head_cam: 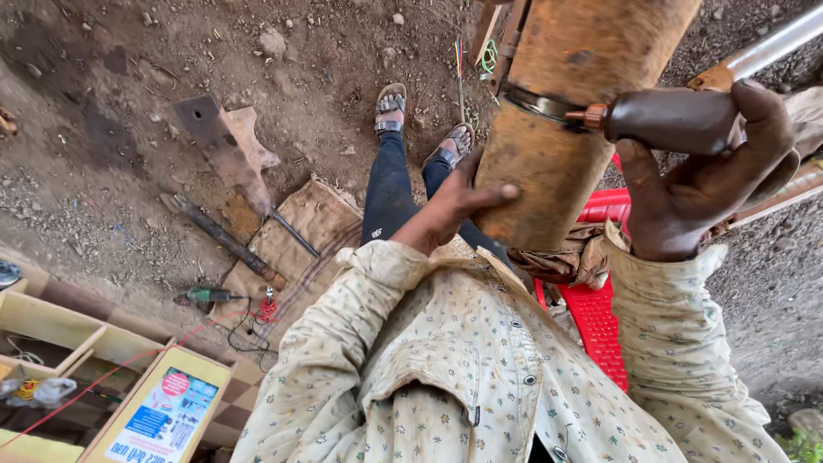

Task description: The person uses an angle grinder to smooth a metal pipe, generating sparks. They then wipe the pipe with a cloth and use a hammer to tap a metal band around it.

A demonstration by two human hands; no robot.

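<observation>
A thick rusty orange cylinder (570,111) stands up in front of me, ringed by a metal band clamp (536,103). My left hand (463,201) presses flat against its lower left side, thumb on the front. My right hand (707,176) grips the dark brown handle of a tool (669,120) whose copper-coloured tip touches the clamp. I sit on a red plastic stool (596,321), legs stretched out, sandalled feet (420,124) on the dirt.
On the dirt to the left lie a rusty metal plate (225,146), a long iron bar (225,242), a burlap sack (309,227) and a green-handled tool with wires (214,296). Wooden crates (94,343) stand at the lower left. A metal pipe (771,47) crosses the upper right.
</observation>
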